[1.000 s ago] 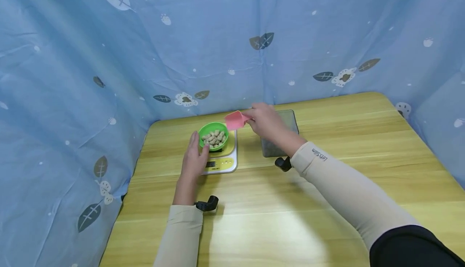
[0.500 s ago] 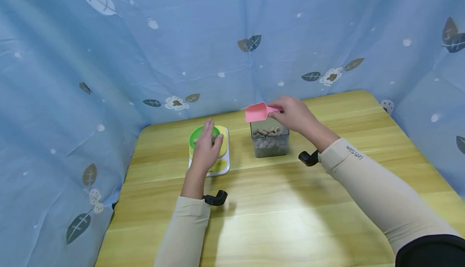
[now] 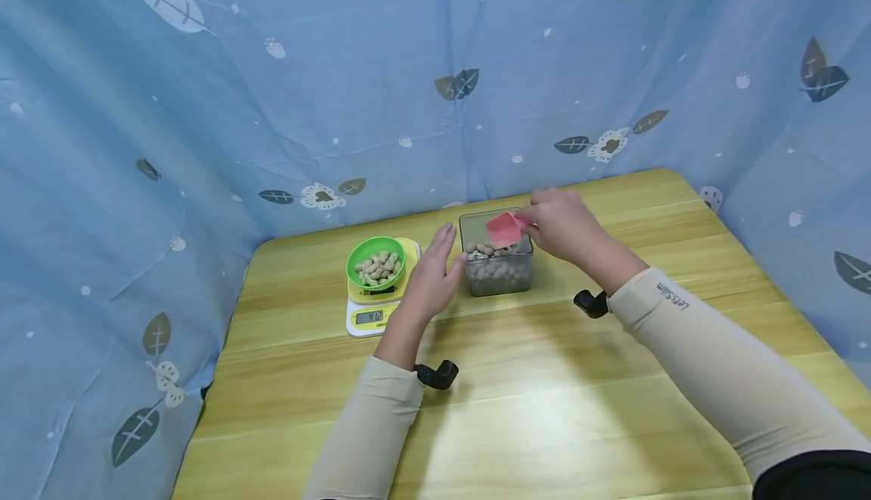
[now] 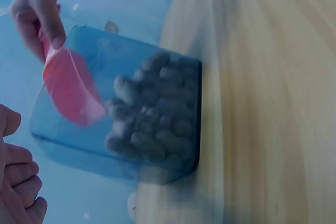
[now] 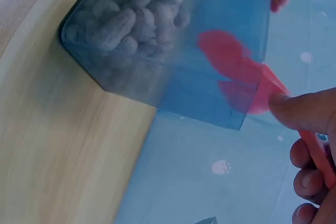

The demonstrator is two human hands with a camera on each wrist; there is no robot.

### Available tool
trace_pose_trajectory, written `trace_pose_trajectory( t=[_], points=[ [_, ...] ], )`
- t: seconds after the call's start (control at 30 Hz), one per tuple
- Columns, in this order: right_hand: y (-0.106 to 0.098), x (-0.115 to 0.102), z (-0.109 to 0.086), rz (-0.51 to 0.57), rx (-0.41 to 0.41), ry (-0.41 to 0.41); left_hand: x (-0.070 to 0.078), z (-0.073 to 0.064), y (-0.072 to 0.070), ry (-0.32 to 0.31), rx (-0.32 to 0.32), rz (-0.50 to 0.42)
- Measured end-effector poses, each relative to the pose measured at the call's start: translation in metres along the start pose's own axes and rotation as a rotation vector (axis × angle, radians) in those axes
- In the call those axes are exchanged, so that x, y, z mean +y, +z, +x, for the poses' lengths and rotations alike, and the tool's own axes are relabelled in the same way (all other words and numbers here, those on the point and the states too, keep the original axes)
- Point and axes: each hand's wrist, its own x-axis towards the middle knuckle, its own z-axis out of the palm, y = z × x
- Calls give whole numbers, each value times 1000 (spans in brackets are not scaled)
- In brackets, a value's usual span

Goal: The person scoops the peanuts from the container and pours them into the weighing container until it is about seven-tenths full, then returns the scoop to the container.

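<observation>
My right hand (image 3: 568, 231) holds a pink scoop (image 3: 505, 230) by its handle, thumb on top. The scoop's bowl dips inside the mouth of a clear grey plastic box (image 3: 499, 283). Peanuts in their shells (image 4: 155, 111) fill the box's lower part, and the scoop's tip is close to them in the left wrist view. Beside the box's left wall is my left hand (image 3: 430, 281), fingers extended and holding nothing; whether it touches the wall I cannot tell. To its left, a green bowl (image 3: 354, 256) with several peanuts stands on a yellow and white kitchen scale (image 3: 391, 311).
The scale's display (image 3: 370, 318) is lit with digits. All of this stands near the back of a wooden table (image 3: 517, 402). A blue patterned curtain (image 3: 401, 69) hangs behind the table and along its left side.
My right hand has carried the scoop rightward from beside the bowl and lowered it into the box. My left hand has moved from the green bowl to the box's left side.
</observation>
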Motion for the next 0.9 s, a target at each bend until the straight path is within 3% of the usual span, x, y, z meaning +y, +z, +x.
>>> trace_pose_trajectory(
  t=[0.1, 0.23, 0.43, 0.67, 0.9],
  points=[
    [6, -4, 1, -48, 28, -67, 1, 3, 7, 20, -9, 26],
    [12, -12, 5, -66, -41, -63, 3, 4, 12, 29, -8, 50],
    [22, -17, 13, 12, -122, -77, 4, 5, 14, 20, 4, 54],
    [15, -18, 20, 281, -337, 70, 3, 5, 14, 8, 9, 50],
    [18, -10, 18, 370, -355, 169, 2, 5, 16, 11, 8, 52]
  ],
)
